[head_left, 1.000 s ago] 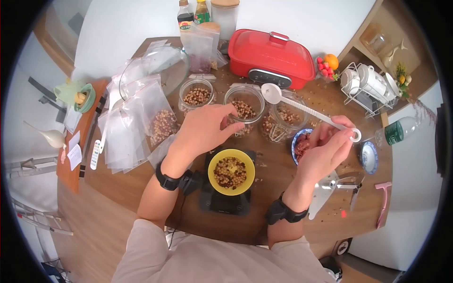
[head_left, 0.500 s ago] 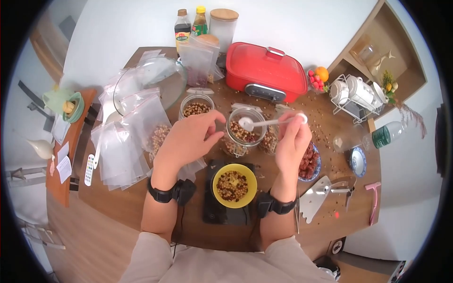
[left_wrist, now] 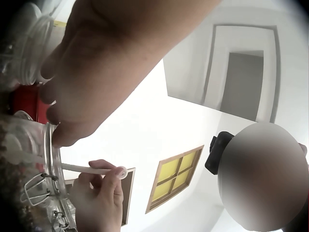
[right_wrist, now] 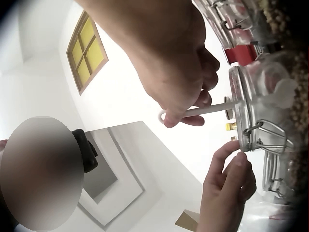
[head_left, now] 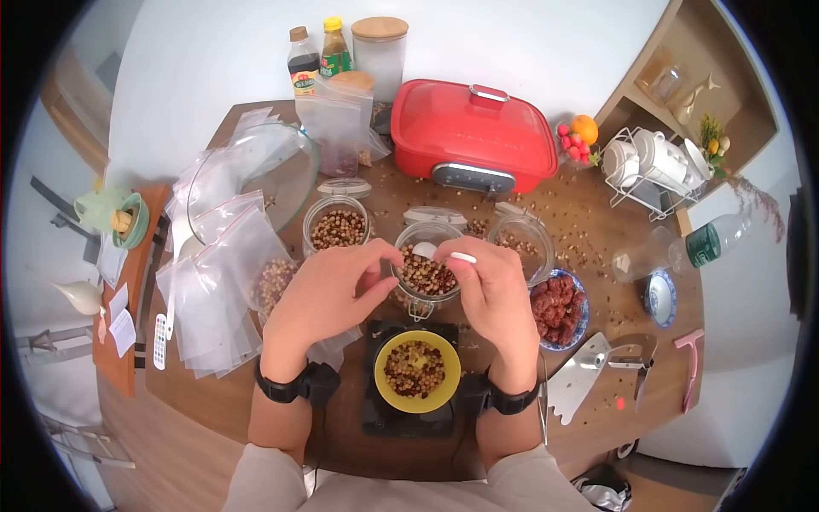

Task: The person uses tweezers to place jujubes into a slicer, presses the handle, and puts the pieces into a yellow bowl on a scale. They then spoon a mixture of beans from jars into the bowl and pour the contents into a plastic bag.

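Observation:
My right hand (head_left: 499,294) grips a white long-handled spoon (right_wrist: 217,109) near the ring at its handle end. The spoon's bowl is down inside the middle glass jar (head_left: 415,309), over mixed tan and dark red beans. The jar's clip lid stands open at the back. At the jar's left rim is my left hand (head_left: 316,299), fingers loosely bent, the index fingertip right at the glass in the right wrist view. A yellow bowl (head_left: 381,381) with more of the beans sits on a black kitchen scale (head_left: 401,427) below both hands.
Glass jars stand left (head_left: 310,243) and right (head_left: 548,256) of the middle one. Plastic bags (head_left: 205,316) and a glass lid (head_left: 294,188) lie left. Behind is a red cooker (head_left: 473,128); to the right are a meat bowl (head_left: 556,311), metal blade (head_left: 580,380) and scattered beans.
My right hand has brought the spoon left and down, its bowl now inside the middle jar. The left hand has come to that jar's rim.

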`<control>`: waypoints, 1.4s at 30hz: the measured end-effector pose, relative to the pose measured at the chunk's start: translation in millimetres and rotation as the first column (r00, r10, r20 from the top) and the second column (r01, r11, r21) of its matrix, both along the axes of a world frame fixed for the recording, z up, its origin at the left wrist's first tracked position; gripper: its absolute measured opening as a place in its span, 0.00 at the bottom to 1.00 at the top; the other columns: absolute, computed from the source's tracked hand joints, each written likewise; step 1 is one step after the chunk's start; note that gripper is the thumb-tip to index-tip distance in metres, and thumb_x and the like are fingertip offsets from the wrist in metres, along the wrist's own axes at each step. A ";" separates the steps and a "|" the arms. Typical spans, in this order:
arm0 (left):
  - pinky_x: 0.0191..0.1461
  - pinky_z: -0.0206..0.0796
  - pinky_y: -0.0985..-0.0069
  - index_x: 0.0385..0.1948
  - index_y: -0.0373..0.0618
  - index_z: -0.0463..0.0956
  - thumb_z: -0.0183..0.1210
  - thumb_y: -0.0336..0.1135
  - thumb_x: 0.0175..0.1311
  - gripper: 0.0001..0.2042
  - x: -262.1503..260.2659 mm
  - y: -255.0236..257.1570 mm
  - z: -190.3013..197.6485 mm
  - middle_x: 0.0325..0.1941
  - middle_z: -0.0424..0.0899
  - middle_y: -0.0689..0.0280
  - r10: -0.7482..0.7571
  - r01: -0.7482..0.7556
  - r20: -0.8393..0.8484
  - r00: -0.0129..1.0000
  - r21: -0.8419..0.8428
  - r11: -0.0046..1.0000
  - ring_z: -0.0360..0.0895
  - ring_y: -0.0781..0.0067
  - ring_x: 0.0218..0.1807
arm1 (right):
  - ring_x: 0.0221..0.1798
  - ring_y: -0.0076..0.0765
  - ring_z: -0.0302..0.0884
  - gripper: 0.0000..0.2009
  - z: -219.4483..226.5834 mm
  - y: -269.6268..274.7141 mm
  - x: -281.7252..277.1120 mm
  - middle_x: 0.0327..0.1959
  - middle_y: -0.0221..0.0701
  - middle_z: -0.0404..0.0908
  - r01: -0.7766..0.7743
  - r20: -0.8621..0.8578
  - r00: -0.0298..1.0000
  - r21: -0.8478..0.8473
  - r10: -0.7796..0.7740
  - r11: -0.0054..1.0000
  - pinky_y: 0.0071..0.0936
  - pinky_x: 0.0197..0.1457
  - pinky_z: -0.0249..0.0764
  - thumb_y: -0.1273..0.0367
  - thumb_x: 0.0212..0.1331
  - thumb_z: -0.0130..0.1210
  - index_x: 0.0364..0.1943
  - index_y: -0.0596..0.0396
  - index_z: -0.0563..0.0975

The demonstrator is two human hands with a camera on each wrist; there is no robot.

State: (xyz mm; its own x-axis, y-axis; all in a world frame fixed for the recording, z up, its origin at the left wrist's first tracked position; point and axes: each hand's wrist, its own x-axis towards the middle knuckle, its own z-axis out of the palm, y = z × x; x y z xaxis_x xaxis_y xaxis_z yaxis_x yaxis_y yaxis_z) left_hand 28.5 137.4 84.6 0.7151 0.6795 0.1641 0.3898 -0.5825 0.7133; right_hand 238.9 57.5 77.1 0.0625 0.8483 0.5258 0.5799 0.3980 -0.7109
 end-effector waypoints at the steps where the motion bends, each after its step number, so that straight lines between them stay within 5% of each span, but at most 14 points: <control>1: 0.26 0.58 0.74 0.41 0.47 0.77 0.63 0.30 0.61 0.09 0.3 0.5 0.3 0.17 0.69 0.69 0.001 -0.001 -0.002 1.000 0.001 1.000 0.67 0.74 0.20 | 0.29 0.51 0.80 0.07 -0.4 -0.1 1.5 0.28 0.41 0.81 0.003 0.017 1.000 -0.044 -0.003 0.999 0.36 0.32 0.73 0.71 0.68 0.51 0.37 0.58 0.79; 5: 0.25 0.57 0.74 0.41 0.47 0.78 0.63 0.29 0.61 0.08 1.0 -0.3 1.4 0.17 0.68 0.69 0.011 -0.011 -0.013 1.000 -0.016 1.000 0.66 0.74 0.19 | 0.23 0.46 0.77 0.10 1.6 -1.7 3.4 0.21 0.39 0.76 0.138 -0.116 0.979 -0.224 -0.167 0.965 0.34 0.29 0.69 0.68 0.74 0.46 0.37 0.59 0.75; 8: 0.25 0.56 0.75 0.41 0.47 0.78 0.63 0.29 0.61 0.08 0.9 0.6 0.0 0.17 0.68 0.69 0.005 -0.005 -0.003 1.000 -0.009 1.000 0.65 0.74 0.19 | 0.19 0.34 0.72 0.13 -4.1 0.2 9.1 0.17 0.34 0.73 0.185 -0.256 0.935 -0.234 -0.244 0.954 0.31 0.27 0.66 0.66 0.77 0.43 0.37 0.59 0.73; 9: 0.25 0.56 0.75 0.41 0.47 0.78 0.63 0.29 0.61 0.08 0.7 0.9 -0.5 0.17 0.68 0.69 -0.001 0.001 0.001 1.000 -0.003 1.000 0.65 0.74 0.19 | 0.18 0.22 0.67 0.14 1.1 -1.4 8.7 0.16 0.28 0.69 0.181 -0.298 0.920 -0.254 -0.255 0.950 0.26 0.25 0.63 0.65 0.78 0.41 0.36 0.59 0.72; 13: 0.25 0.56 0.75 0.42 0.46 0.78 0.63 0.29 0.62 0.08 0.6 0.9 0.1 0.17 0.68 0.68 0.000 0.000 -0.009 1.000 -0.009 1.000 0.66 0.74 0.19 | 0.18 0.16 0.64 0.16 -3.1 -1.1 12.5 0.17 0.22 0.66 0.168 -0.453 0.854 -0.222 -0.254 0.960 0.19 0.23 0.57 0.63 0.80 0.38 0.36 0.58 0.71; 22: 0.27 0.60 0.75 0.44 0.46 0.79 0.63 0.29 0.62 0.10 -0.9 0.8 2.0 0.18 0.70 0.67 0.001 -0.001 -0.027 1.000 0.015 1.000 0.68 0.73 0.20 | 0.16 0.13 0.59 0.15 -5.8 -1.8 26.5 0.16 0.20 0.64 0.284 -0.639 0.695 -0.177 -0.329 0.942 0.16 0.20 0.51 0.63 0.80 0.38 0.35 0.55 0.71; 27: 0.27 0.61 0.76 0.45 0.47 0.79 0.62 0.28 0.63 0.10 -2.0 0.1 2.9 0.19 0.71 0.66 0.023 -0.023 -0.032 0.999 0.000 1.000 0.69 0.73 0.21 | 0.14 0.11 0.50 0.15 -6.4 -2.8 40.4 0.14 0.16 0.59 0.405 -0.771 0.508 -0.180 -0.384 0.897 0.17 0.17 0.40 0.58 0.79 0.41 0.35 0.49 0.72; 39: 0.25 0.54 0.80 0.44 0.44 0.78 0.59 0.21 0.60 0.11 -4.6 4.6 -3.6 0.21 0.66 0.70 0.084 -0.091 0.096 0.992 0.077 0.993 0.62 0.81 0.21 | 0.12 0.13 0.43 0.13 -0.4 -9.6 53.9 0.11 0.16 0.55 0.414 -0.875 0.370 -0.146 -0.313 0.898 0.21 0.17 0.38 0.59 0.78 0.41 0.37 0.50 0.71; 42: 0.32 0.65 0.71 0.42 0.46 0.77 0.59 0.25 0.60 0.10 -5.6 3.5 5.1 0.27 0.74 0.65 0.098 -0.099 0.019 0.995 0.064 0.993 0.72 0.67 0.25 | 0.13 0.15 0.43 0.13 3.2 -13.6 54.4 0.11 0.16 0.52 0.359 -0.882 0.370 -0.154 -0.291 0.921 0.22 0.19 0.39 0.60 0.78 0.40 0.37 0.50 0.71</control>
